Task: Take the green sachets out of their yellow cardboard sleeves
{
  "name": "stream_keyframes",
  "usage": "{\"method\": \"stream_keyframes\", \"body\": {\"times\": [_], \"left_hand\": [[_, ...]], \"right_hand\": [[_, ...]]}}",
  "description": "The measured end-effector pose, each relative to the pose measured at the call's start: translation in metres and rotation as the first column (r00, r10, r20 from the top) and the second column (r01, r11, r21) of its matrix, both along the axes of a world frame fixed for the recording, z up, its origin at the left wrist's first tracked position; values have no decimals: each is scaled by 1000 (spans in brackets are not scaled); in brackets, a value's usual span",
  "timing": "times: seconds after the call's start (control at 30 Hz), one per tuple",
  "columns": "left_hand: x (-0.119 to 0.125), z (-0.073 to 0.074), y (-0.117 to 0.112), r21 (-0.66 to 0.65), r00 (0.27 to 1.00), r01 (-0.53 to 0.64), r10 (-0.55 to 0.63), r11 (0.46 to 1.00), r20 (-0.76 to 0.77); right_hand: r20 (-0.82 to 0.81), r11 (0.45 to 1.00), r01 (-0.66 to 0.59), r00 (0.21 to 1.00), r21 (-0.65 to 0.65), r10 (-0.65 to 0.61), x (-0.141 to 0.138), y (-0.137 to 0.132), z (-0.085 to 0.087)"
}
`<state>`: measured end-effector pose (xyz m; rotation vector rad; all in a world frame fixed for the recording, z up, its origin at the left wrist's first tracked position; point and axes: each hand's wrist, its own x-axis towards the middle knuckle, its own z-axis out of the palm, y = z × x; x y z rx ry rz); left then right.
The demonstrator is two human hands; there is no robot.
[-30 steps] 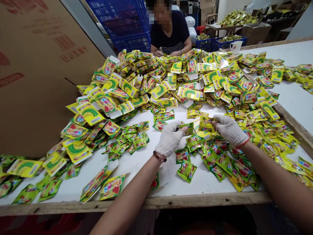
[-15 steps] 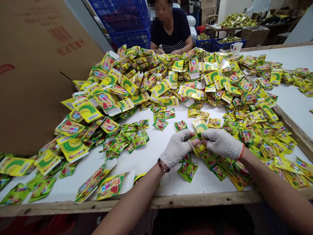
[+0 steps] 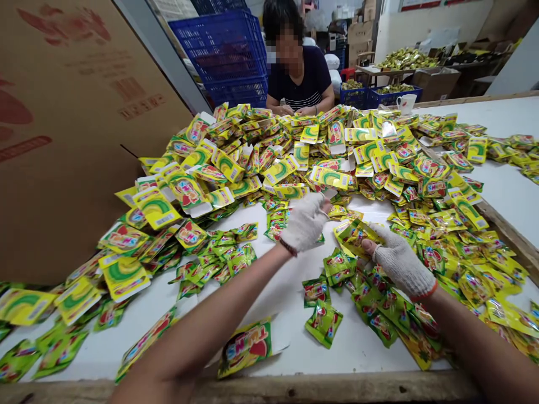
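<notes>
My left hand, in a white knit glove, reaches forward over the white table toward the pile of flat yellow-green cartons; its fingers are curled at the pile's near edge, and I cannot make out anything in them. My right hand, also gloved, is closed on a small bunch of green-yellow sachets held just above the table. Loose sachets lie scattered below and between both hands.
A big cardboard sheet stands at the left. Across the table sits another person with blue crates behind. A white cup stands at the far right. The table's wooden edge runs along the front.
My hands have parted: the left moved forward to the carton pile, and the right stayed back holding the sachets. The view has tilted slightly down.
</notes>
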<state>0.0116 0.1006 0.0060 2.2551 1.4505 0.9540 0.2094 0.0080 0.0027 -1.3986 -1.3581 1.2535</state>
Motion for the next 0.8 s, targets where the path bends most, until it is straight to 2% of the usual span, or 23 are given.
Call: {"method": "stream_keyframes", "body": {"times": [0.03,0.07,0.17,0.23,0.3,0.43,0.47,0.53,0.6,0.67,0.73,0.8], "left_hand": [[-8,1,21,94,971,-72,91,993,-221],[-18,2,41,144,889,-118,169,982,-425],[-43,6,83,159,793,-199,254,967,-554],[-53,9,86,136,767,-209,249,968,-592],[-56,13,68,129,737,-173,216,976,-640],[-49,8,-10,110,683,-75,131,991,-718],[-48,4,-30,59,686,-79,97,995,-721],[-48,-5,-61,-96,731,-159,52,983,-681],[-52,-12,-77,-217,770,-279,83,936,-632],[-57,-16,-82,-239,797,-359,162,902,-582],[-58,-15,-83,-192,826,-347,202,918,-527],[-52,-14,-89,-156,870,-279,180,948,-460]], "right_hand": [[-8,1000,11,1000,27,-11,2,1,0],[-8,998,18,1000,57,-18,4,1,0],[36,994,10,999,113,-14,9,3,1],[66,993,-23,998,116,15,11,3,2],[94,992,-46,995,114,35,11,3,4],[140,994,-29,990,103,14,9,2,5],[147,995,-32,989,90,18,9,2,4],[148,997,-49,988,64,40,8,1,-1],[142,997,-65,988,41,59,7,1,-7],[130,998,-63,990,21,60,5,1,-12],[112,999,-40,993,5,39,3,1,-15],[99,999,-20,995,25,17,-1,0,-16]]}}
